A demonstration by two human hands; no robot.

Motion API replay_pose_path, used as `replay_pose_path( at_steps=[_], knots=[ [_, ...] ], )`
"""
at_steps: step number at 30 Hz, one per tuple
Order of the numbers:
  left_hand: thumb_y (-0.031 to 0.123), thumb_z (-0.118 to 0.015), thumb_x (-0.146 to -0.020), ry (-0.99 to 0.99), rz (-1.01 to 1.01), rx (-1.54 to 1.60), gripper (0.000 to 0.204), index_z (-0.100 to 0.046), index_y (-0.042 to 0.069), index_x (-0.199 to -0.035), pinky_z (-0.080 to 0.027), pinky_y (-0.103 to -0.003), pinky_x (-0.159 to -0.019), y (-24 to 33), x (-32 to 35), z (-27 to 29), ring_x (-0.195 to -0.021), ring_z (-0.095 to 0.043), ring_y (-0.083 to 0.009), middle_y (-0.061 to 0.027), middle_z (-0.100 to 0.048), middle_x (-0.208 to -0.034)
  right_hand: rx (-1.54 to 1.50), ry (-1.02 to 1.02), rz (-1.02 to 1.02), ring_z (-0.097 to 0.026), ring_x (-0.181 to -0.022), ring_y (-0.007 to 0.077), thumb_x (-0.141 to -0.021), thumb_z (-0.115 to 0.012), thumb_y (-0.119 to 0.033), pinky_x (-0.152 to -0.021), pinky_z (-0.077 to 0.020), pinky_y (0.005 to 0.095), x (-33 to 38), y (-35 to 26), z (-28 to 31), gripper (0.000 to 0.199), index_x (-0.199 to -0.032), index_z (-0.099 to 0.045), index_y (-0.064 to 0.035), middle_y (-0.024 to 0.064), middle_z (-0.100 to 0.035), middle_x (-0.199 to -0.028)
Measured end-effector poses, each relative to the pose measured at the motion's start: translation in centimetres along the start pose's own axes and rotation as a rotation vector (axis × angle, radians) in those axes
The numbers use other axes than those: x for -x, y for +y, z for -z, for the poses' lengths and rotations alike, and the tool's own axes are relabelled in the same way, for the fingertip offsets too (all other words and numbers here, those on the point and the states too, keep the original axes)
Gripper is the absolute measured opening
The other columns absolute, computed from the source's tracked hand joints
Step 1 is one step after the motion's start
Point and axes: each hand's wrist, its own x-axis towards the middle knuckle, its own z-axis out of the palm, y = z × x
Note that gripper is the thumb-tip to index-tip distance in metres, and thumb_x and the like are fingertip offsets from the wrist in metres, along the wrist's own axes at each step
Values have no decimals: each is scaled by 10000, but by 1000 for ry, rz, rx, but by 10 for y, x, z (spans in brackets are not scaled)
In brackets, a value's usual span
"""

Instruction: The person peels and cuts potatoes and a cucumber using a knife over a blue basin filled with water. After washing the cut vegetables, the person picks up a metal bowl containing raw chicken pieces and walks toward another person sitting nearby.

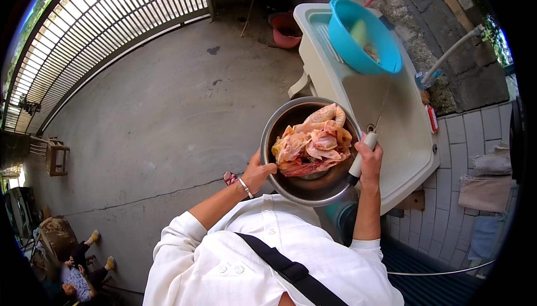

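Observation:
A round steel bowl (284,191) with raw chicken pieces (313,145) in it is held in front of my body. My left hand (258,173) grips its left rim, thumb over the edge. At the right rim, my right hand (370,160) is closed round a white handle with a black end. This looks like a knife (358,163), its thin blade seen almost edge-on, pointing away over the sink. The right hand also presses against the bowl's side; its fingers underneath are hidden. Just beyond lies the pale sink (405,138).
A blue basin (352,43) with a pale green piece of food stands on the sink's far end. A grey pipe (453,54) reaches in from the right wall. A red bucket (286,31) sits behind the sink. Another person (81,275) sits at lower left.

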Motion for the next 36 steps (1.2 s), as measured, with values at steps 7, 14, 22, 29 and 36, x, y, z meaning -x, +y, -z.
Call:
replay_pose_path(
  at_steps=[7,14,22,29,36],
  knots=[
    [-37,-507,-690,206,-301,49,532,-450,28,-1215,-506,-273,-722,139,177,258,-836,-573,-137,-58,-572,-1009,-36,-356,92,-483,-952,170,-716,-627,-114,-910,-345,294,143,-63,-317,149,-799,-545,-21,77,-528,-911],
    [28,-530,-708,472,-519,100,495,-460,0,-1197,-490,-257,-759,240,356,470,-880,-549,-131,-50,-563,-998,51,-742,224,-517,-836,117,-722,-624,-188,-809,-404,240,303,-127,-609,461,-1114,-549,42,46,-557,-962],
    [27,-526,-691,861,-753,201,522,-438,9,-1205,-495,-261,-721,408,476,776,-814,-548,-143,-49,-553,-934,2,-1122,291,-510,-783,106,-714,-630,-131,-756,-422,242,465,-189,-1040,323,-994,-575,19,33,-539,-907],
    [1,-533,-679,1148,-841,253,568,-414,15,-1234,-480,-263,-741,578,612,1045,-836,-554,-146,-54,-563,-998,73,-1420,286,-480,-785,112,-705,-615,-121,-863,-384,273,674,-267,-1419,170,-822,-540,-22,7,-505,-775],
    [-10,-525,-682,1307,-928,419,526,-441,10,-1200,-448,-250,-776,725,802,1355,-882,-520,-147,-50,-541,-1000,221,-1571,397,-469,-676,94,-692,-611,-139,-643,-407,232,944,-291,-1772,274,-905,-570,27,-1,-504,-735]
  ],
)
